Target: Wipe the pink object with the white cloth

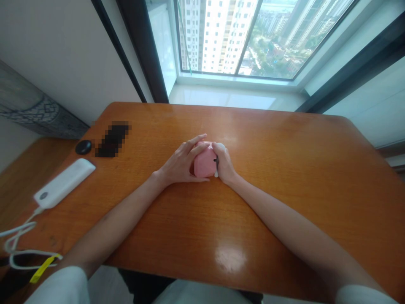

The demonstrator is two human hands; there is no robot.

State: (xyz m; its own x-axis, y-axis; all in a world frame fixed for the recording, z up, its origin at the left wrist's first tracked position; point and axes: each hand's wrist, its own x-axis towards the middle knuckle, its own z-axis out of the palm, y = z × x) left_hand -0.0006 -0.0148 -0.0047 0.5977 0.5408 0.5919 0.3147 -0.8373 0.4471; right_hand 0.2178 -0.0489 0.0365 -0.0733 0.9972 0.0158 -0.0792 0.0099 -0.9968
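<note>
Both of my hands meet at the middle of the wooden table (pixel 284 169). My left hand (pixel 182 162) wraps its fingers around the left side and top of a small pink box-like object (pixel 205 164). Pressed against the object's right side, my right hand (pixel 224 162) is closed, and a small white part (pixel 220 146) shows above its fingers. What that white part is I cannot make out. The pink object rests on the tabletop between the two hands.
A white power bank (pixel 65 182) with a white cable (pixel 19 242) lies at the table's left edge. A small black round object (pixel 83 147) and a blurred dark item (pixel 112 138) sit behind it. A large window (pixel 253 38) stands beyond the far edge.
</note>
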